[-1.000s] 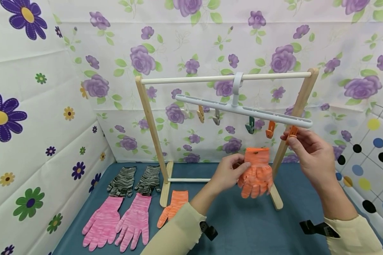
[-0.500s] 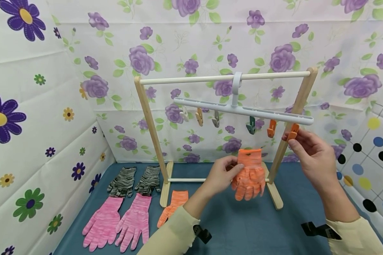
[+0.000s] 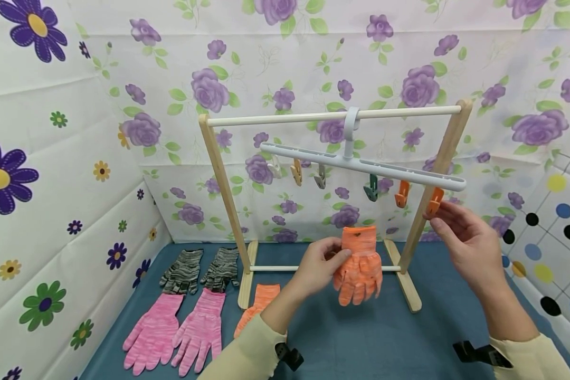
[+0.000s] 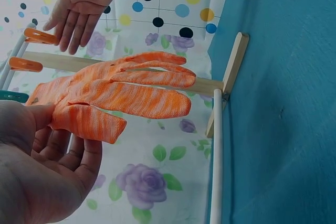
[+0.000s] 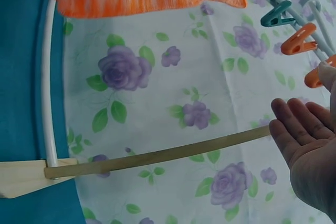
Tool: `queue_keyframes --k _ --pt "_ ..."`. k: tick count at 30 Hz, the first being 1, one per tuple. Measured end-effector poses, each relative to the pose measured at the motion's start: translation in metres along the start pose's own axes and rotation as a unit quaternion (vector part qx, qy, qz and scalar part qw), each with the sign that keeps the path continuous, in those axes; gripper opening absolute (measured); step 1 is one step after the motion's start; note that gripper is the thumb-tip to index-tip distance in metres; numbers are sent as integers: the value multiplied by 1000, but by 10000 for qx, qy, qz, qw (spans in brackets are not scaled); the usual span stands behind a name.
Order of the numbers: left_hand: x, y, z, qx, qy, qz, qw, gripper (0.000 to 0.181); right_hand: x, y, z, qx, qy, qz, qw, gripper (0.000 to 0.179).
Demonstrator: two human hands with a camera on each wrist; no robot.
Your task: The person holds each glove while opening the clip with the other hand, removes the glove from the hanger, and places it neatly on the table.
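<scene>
My left hand (image 3: 317,264) pinches an orange knit glove (image 3: 358,269) near its cuff, between thumb and fingers. The glove hangs cuff up below the hanger in the head view; in the left wrist view its fingers spread to the right. My right hand (image 3: 470,243) is at the outermost orange clip (image 3: 435,201), at the right end of the grey hanger (image 3: 385,168). In the right wrist view, its thumb overlaps that clip and its other fingers are extended, not curled round it. Another orange clip (image 3: 401,194) and a green clip (image 3: 371,188) hang further left.
The hanger hooks over the white bar of a wooden rack (image 3: 222,184). More clips, including a beige clip (image 3: 296,172), hang on its left half. Two pink gloves (image 3: 153,332), two grey striped gloves (image 3: 182,270) and another orange glove (image 3: 261,301), partly behind my sleeve, lie on the blue table.
My left hand has moved left and slightly down with the orange glove. The right hand stays by the end clip, shifting slightly downward, while the hanger rocks a little.
</scene>
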State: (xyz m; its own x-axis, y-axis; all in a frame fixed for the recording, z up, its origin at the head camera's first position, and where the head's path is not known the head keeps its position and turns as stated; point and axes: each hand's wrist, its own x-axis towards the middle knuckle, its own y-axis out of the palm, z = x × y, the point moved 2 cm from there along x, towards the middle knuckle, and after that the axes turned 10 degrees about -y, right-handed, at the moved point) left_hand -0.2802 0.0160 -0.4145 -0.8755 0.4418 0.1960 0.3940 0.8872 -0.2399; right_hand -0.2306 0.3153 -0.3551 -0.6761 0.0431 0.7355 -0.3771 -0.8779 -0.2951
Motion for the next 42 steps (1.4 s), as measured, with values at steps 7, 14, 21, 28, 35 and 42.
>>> queue_keyframes --k 7,14,21,28,35,42 --pt "-11 -9 7 102 -186 -67 9998 17 -12 0 -8 -207 -14 186 9996 48" --pt "-22 -20 12 337 -481 -216 9980 18 -24 3 -9 -657 -131 446 9968 52" --pt "-32 -28 14 227 -676 -212 9972 17 -33 8 -5 -1124 -176 693 9911 55" --pt "-42 -34 18 135 -893 -147 9958 17 -40 11 -5 -1362 -425 857 9861 57" --pt "-49 -39 23 131 -1012 -135 9947 21 -47 13 -3 -1638 -584 1232 9770 59" --pt "-53 -42 29 -38 -1408 -61 9900 19 -53 15 -3 -1684 -829 1429 9718 63"
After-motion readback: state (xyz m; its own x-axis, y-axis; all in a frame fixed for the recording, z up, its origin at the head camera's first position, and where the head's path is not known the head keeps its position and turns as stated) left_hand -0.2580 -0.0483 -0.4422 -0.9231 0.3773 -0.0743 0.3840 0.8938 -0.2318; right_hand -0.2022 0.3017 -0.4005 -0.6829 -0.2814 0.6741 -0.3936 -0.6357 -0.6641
